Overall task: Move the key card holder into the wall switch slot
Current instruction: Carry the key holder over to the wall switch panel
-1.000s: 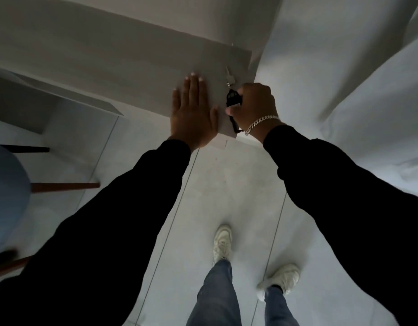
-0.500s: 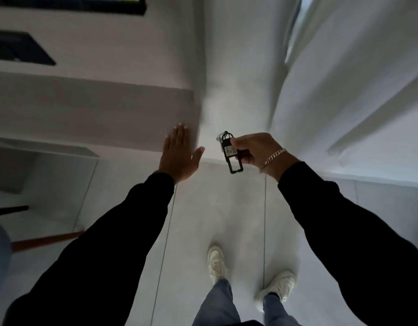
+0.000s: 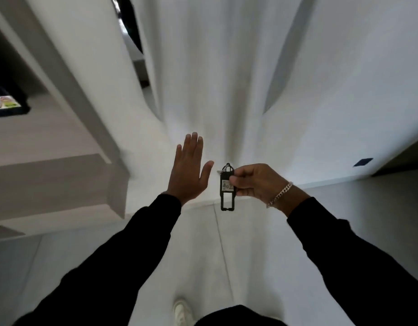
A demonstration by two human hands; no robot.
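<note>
Currently: key card holder [image 3: 227, 187] pinched in right hand [image 3: 255, 182] fingers, hanging mid-air beside left hand [image 3: 188, 170], which is open, flat, empty. Wall switch slot not in view; insertion not yet done.

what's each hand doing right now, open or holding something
Left hand: open, fingers spread, holding nothing.
Right hand: closed in a pinch grip on the key card holder.

A person in long black sleeves [image 3: 123, 250], a silver chain bracelet [image 3: 280, 194] on the right wrist, and a white sneaker [image 3: 182, 312] visible below dark clothing.
</note>
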